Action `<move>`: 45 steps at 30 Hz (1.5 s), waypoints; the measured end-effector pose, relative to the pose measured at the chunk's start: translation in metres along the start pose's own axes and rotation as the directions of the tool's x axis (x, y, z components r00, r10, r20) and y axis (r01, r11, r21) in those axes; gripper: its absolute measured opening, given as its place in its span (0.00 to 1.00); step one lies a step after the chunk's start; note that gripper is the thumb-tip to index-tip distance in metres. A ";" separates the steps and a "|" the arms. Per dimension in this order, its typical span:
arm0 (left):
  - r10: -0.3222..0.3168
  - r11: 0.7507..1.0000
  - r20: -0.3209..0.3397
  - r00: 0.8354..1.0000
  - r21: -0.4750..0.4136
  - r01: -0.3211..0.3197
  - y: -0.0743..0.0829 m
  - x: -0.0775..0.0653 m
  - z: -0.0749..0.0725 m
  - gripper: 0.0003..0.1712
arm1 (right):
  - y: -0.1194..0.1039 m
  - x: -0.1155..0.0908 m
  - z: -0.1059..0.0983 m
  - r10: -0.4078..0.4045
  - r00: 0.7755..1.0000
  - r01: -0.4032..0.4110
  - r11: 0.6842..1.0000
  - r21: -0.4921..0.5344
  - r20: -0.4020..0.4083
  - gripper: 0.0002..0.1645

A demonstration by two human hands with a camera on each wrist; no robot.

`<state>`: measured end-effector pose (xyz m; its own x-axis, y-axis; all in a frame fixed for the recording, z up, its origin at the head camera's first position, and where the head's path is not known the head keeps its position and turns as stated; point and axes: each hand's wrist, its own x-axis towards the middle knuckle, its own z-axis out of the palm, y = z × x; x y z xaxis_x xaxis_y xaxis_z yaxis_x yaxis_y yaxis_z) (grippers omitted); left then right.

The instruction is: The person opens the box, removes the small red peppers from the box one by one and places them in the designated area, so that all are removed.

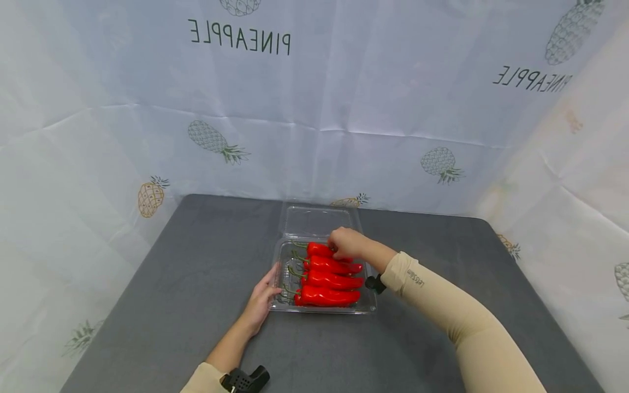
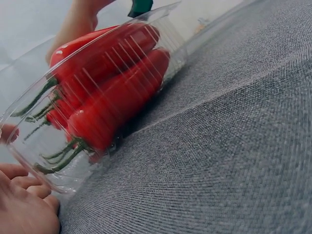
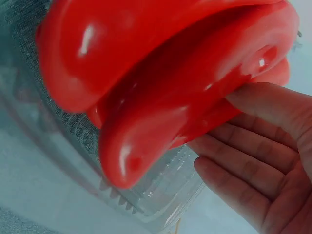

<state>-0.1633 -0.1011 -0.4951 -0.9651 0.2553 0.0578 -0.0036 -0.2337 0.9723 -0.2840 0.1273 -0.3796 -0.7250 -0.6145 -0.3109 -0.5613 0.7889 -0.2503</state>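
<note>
A clear plastic clamshell container (image 1: pixel 324 311) holds several long red peppers (image 1: pixel 326 296), laid in rows with green stems pointing left. My left hand (image 1: pixel 257 305) grips the container's left wall, its thumb (image 2: pixel 9 134) over the rim and its fingers (image 2: pixel 29 187) outside. At the far side of the container, my right hand (image 1: pixel 349 243) pinches the rearmost red pepper (image 1: pixel 319 250). In the right wrist view its thumb lies on that pepper (image 3: pixel 204 92), with the other fingers behind and under it. A neighbouring pepper (image 3: pixel 112 44) lies alongside.
The hinged lid (image 1: pixel 319 218) lies folded back behind the container. Under everything is a grey cloth-covered table (image 1: pixel 196 262). White curtains (image 1: pixel 314 98) printed with pineapples hang around the table's back and sides.
</note>
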 end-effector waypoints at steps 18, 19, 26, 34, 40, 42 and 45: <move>-0.013 1.000 -0.004 1.000 0.012 0.013 0.000 0.000 0.000 0.40 | 0.004 0.004 0.005 0.017 1.000 -0.017 1.000 0.022 0.017 0.03; -0.013 1.000 -0.004 1.000 0.012 0.013 0.000 0.000 0.000 0.40 | 0.004 0.004 0.005 0.019 1.000 -0.019 1.000 0.025 0.016 0.03; -0.019 0.999 -0.005 1.000 0.034 0.019 -0.001 -0.001 0.000 0.40 | 0.008 0.002 0.006 0.012 1.000 -0.012 0.999 0.053 0.012 0.05; -0.030 0.999 -0.010 1.000 0.023 0.030 0.001 0.000 0.001 0.40 | 0.011 -0.003 0.003 0.013 0.999 -0.017 0.996 0.088 0.042 0.13; -0.036 0.999 -0.017 0.999 0.027 0.036 0.001 0.000 0.001 0.39 | 0.012 -0.004 0.001 0.004 0.998 -0.011 0.994 0.109 0.067 0.14; -0.034 0.999 -0.014 0.999 0.023 0.035 0.001 0.000 0.001 0.40 | 0.013 -0.004 0.001 0.003 0.997 -0.012 0.992 0.123 0.073 0.14; -0.030 0.999 -0.012 0.999 0.017 0.030 0.002 0.000 0.001 0.40 | 0.015 -0.004 0.001 -0.008 0.997 -0.004 0.989 0.146 0.080 0.14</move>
<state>-0.1628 -0.1006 -0.4933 -0.9676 0.2513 0.0261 -0.0283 -0.2103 0.9772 -0.2888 0.1422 -0.3833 -0.6867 -0.6191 -0.3810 -0.4940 0.7819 -0.3803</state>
